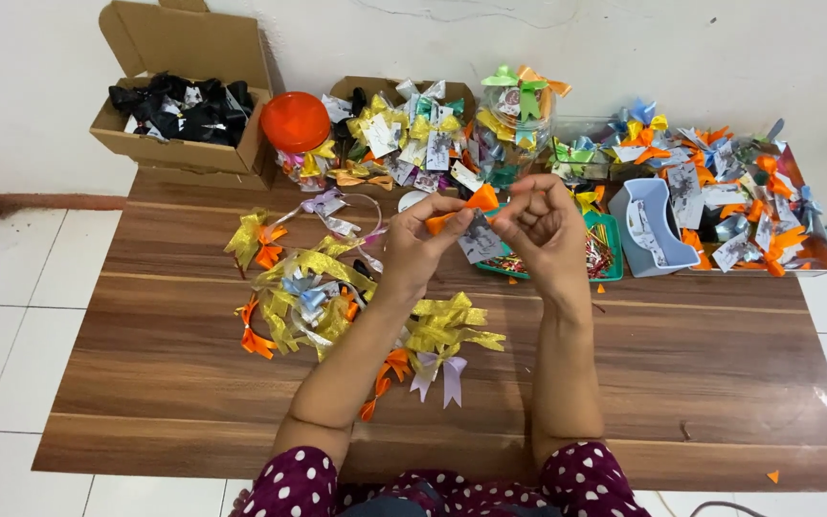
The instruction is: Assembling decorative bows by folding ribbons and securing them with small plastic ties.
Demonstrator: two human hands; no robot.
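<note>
Both raised above wooden counter [624, 373]: left hand [418, 244] pinching orange ribbon bow [466, 209] at one end; right hand [543, 225] gripping other end with small printed card [480, 239] hanging beneath; heap of gold ribbon bows [323, 292] lying just left; blue tray [658, 230] right.

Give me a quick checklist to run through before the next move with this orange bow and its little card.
1. Orange bow held by both hands: ok, left hand and right hand pinch it above the table.
2. Small card at the bow: ok, it hangs just below the bow.
3. Card fixed to the bow: cannot tell, fingers hide the join.
4. Loose ribbon bows within reach: ok, heaped on the table at the left.
5. Grey tray reachable: ok, right of the hands.
</note>
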